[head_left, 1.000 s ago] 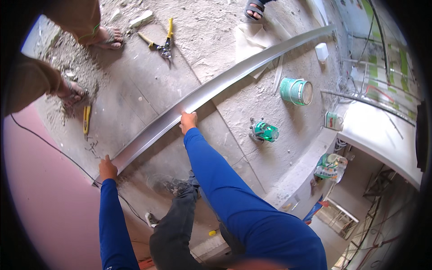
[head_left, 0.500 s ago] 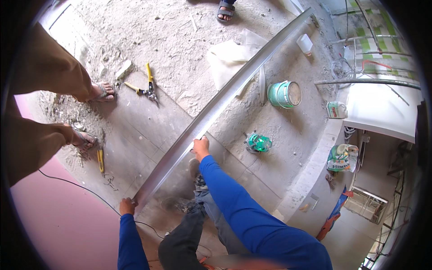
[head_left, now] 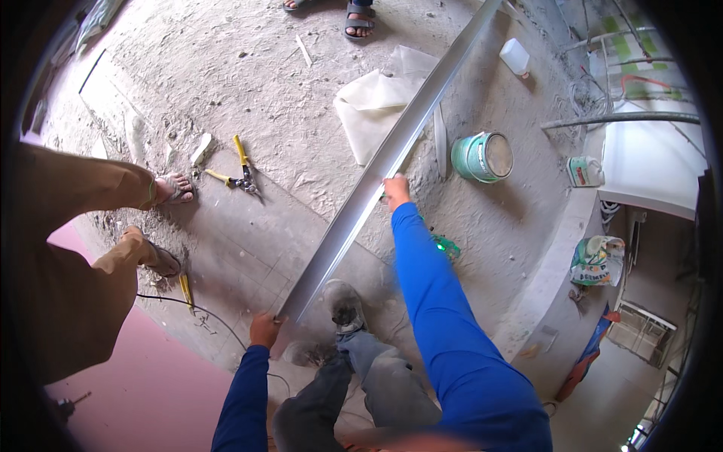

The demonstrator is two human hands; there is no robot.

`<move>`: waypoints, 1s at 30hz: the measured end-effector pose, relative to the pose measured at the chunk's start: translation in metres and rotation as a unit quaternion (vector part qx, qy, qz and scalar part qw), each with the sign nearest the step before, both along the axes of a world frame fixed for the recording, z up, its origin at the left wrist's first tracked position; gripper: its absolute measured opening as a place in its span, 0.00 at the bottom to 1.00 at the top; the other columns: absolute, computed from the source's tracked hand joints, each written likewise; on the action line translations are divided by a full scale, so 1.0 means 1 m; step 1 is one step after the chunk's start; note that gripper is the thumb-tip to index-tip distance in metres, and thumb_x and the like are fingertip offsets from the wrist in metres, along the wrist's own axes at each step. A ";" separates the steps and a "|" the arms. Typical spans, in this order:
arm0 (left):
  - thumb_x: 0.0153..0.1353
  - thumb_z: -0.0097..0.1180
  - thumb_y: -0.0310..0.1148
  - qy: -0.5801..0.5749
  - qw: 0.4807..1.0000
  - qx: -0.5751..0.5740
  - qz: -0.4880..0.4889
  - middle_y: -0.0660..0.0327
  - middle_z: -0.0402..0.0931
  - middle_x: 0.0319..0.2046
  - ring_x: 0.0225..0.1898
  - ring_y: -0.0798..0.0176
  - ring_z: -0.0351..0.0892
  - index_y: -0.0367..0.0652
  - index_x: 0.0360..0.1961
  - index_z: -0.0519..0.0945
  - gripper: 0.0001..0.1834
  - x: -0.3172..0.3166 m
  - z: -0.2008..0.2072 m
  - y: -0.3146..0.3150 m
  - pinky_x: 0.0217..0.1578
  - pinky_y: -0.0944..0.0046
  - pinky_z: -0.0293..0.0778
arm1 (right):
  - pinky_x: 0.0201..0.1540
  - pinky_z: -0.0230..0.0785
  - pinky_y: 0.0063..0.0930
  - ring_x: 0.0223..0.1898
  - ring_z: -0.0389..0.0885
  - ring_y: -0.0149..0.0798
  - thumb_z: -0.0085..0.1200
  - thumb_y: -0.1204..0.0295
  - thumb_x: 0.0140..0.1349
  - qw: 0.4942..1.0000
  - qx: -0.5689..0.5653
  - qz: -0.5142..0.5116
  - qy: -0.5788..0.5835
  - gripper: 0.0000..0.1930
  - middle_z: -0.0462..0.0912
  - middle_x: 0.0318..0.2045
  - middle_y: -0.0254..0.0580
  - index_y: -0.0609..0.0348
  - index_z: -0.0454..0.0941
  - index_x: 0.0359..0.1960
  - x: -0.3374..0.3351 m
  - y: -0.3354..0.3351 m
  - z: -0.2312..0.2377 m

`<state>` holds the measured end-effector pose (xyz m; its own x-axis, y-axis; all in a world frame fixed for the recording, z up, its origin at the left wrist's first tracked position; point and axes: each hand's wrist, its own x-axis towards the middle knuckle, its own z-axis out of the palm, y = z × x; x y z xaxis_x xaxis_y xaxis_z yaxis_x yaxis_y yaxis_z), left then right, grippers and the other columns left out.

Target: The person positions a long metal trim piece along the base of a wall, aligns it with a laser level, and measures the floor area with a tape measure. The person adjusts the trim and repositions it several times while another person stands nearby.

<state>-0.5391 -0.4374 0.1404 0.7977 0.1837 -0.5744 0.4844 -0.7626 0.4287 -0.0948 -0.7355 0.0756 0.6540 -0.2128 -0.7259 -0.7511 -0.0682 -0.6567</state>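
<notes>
One end of metal strip (head_left: 355, 213) in left hand (head_left: 265, 330), grasping, between 7 and 8 o'clock; strip slants up to 1 o'clock. Green device (head_left: 446, 246), 3 to 4 o'clock, part-hidden. Right hand (head_left: 395, 193) just off centre toward 1 o'clock, grasping strip's edge. Yellow-handled snips (head_left: 244, 181), 10 o'clock. Green bucket (head_left: 471, 157), 2 o'clock. Pale sheet (head_left: 369, 109), 12 o'clock.
</notes>
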 end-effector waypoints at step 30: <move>0.61 0.60 0.54 0.192 0.902 -0.231 0.311 0.44 0.81 0.31 0.36 0.47 0.83 0.35 0.39 0.82 0.28 0.036 0.165 -0.134 0.39 0.55 0.75 | 0.22 0.62 0.36 0.21 0.72 0.34 0.54 0.69 0.65 0.965 -0.195 0.175 -0.028 0.10 0.75 0.20 0.37 0.63 0.78 0.31 0.082 -0.012 -0.092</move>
<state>-0.5035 -0.5715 0.3053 0.3487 0.1966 -0.9164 0.9372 -0.0745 0.3407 -0.0133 -0.7475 -0.0166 0.7715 -0.2212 -0.5965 -0.6010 -0.5611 -0.5692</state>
